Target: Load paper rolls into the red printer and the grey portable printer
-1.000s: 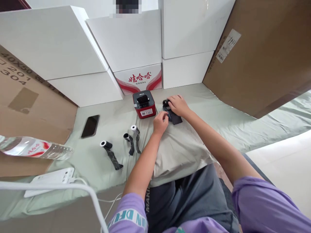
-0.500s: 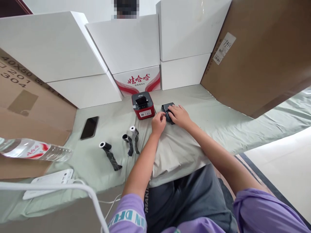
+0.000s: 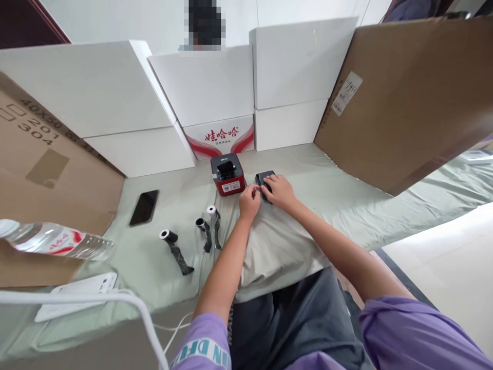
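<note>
My right hand (image 3: 280, 191) lies on a small black ribbon cartridge (image 3: 263, 180) on the pale green sheet, just right of a red and black label printer (image 3: 227, 175). My left hand (image 3: 250, 200) is curled beside it, fingertips pinching at the cartridge's left edge. Three small rolls with dark ribbon tails lie to the left: one (image 3: 169, 238) farthest left, another (image 3: 203, 227) and a third (image 3: 212, 214) close together.
A black phone (image 3: 144, 207) lies left of the printer. A water bottle (image 3: 54, 241) and a white power strip (image 3: 77, 292) with cable sit at the near left. White boxes (image 3: 208, 87) and brown cardboard (image 3: 404, 92) wall the back and sides.
Both hands have drawn closer together on the cartridge, which lies flatter on the sheet than a second ago. The view has tilted slightly upward.
</note>
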### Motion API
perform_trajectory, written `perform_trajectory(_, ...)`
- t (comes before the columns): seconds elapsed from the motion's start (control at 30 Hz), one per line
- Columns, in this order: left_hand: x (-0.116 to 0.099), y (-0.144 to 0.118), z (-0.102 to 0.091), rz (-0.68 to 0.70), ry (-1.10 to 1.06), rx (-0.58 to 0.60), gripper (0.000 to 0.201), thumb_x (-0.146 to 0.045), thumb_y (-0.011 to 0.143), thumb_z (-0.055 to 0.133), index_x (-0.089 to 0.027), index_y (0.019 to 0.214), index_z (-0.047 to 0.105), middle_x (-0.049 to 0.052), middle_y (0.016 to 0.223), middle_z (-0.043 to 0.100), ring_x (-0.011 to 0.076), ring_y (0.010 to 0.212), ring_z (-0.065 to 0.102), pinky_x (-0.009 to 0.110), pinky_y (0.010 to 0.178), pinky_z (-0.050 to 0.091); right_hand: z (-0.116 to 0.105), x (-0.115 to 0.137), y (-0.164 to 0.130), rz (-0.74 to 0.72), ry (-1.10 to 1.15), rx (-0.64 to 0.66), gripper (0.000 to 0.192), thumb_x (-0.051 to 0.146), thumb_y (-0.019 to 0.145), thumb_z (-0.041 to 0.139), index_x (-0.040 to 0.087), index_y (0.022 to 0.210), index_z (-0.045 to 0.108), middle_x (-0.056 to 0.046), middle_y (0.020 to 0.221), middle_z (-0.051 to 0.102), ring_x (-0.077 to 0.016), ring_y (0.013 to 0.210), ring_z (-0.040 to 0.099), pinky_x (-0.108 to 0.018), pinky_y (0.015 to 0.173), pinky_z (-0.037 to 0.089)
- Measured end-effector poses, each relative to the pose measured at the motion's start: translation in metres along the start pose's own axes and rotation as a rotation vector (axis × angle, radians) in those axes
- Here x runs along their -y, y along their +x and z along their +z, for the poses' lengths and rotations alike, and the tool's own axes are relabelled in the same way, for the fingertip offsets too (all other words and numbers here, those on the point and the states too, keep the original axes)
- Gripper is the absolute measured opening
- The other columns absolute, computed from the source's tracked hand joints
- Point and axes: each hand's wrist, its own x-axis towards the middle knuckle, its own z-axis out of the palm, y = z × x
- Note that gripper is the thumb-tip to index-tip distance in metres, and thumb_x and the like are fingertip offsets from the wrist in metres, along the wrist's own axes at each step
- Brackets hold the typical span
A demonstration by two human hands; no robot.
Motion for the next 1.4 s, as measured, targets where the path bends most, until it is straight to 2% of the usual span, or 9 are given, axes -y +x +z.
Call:
perform_trajectory(0.2,0.002,0.002,0.005,0.017,-0.052,-0.019,0.018,-0.013,0.089,0.052,-0.019,0.092,0.069,0.006,0.085,0.071,0.0184,0.075,0.063,0.029,0.074,0.049,0.014,0.012,-0.005,0.059,-0.071,-0.086,0.046,0.038,0.104,0.045,0.007,0.131,0.067,-0.019,0.132,0.067,-0.0331,0.124,0.056,-0.043,0.109,0.039)
perform_trajectory(0.4,0.006,0.004,0.006,-0.068,-0.074,-0.034,0.019,-0.015,0.087,0.053,-0.019,0.094,0.07,0.003,0.079,0.071,0.0167,0.07,0.063,0.027,0.071,0.048,0.031,0.015,-0.005,0.12,-0.047,-0.154,0.045,0.029,0.097,0.053,0.005,0.133,0.066,-0.02,0.137,0.065,-0.0347,0.131,0.054,-0.045,0.113,0.04)
perform_trajectory(0.73,0.005,0.003,0.004,-0.1,-0.041,0.003,0.02,-0.016,0.087,0.053,-0.021,0.096,0.07,0.003,0.08,0.071,0.0176,0.073,0.065,0.029,0.074,0.052,0.033,0.013,-0.011,0.136,0.052,-0.155,0.055,0.031,0.089,0.061,0.01,0.14,0.062,-0.02,0.145,0.061,-0.0375,0.139,0.051,-0.052,0.116,0.042)
perform_trajectory(0.87,0.005,0.003,0.004,-0.134,0.0,0.013,0.019,-0.016,0.089,0.054,-0.021,0.1,0.069,0.003,0.082,0.072,0.0179,0.073,0.067,0.029,0.075,0.054,0.032,0.014,-0.013,0.157,0.077,-0.153,0.056,0.03,0.088,0.062,0.01,0.141,0.06,-0.02,0.147,0.058,-0.0372,0.141,0.049,-0.051,0.119,0.039)
perform_trajectory(0.97,0.002,0.003,0.002,-0.164,0.024,0.005,0.021,-0.013,0.089,0.056,-0.021,0.105,0.068,0.006,0.095,0.077,0.02,0.081,0.072,0.033,0.081,0.056,0.031,0.017,-0.017,0.272,0.059,-0.154,0.073,0.037,0.086,0.068,0.008,0.151,0.049,-0.025,0.153,0.048,-0.0419,0.142,0.044,-0.053,0.115,0.042)
perform_trajectory(1.1,0.0,0.003,-0.001,-0.195,0.025,0.037,0.037,-0.005,0.089,0.052,-0.021,0.119,0.066,0.009,0.123,0.076,0.0227,0.111,0.073,0.036,0.1,0.054,0.03,0.018,-0.021,0.426,0.093,-0.098,0.102,0.044,0.081,0.076,0.006,0.161,0.027,-0.031,0.156,0.038,-0.044,0.135,0.051,-0.051,0.106,0.048)
perform_trajectory(1.2,0.0,0.003,0.0,-0.207,0.006,0.114,0.05,-0.003,0.09,0.048,-0.02,0.136,0.06,0.01,0.138,0.069,0.0225,0.129,0.066,0.037,0.109,0.05,0.03,0.017,-0.021,0.455,0.133,-0.071,0.106,0.046,0.081,0.076,0.007,0.163,0.02,-0.032,0.159,0.034,-0.0428,0.135,0.053,-0.049,0.105,0.049)
perform_trajectory(1.4,0.005,0.003,0.004,-0.217,0.038,0.229,0.068,-0.003,0.089,0.047,-0.023,0.153,0.047,0.008,0.149,0.06,0.0235,0.13,0.065,0.042,0.112,0.05,0.034,0.014,-0.022,0.445,0.162,-0.112,0.105,0.048,0.082,0.074,0.004,0.161,0.022,-0.033,0.154,0.042,-0.0425,0.136,0.051,-0.049,0.106,0.048)
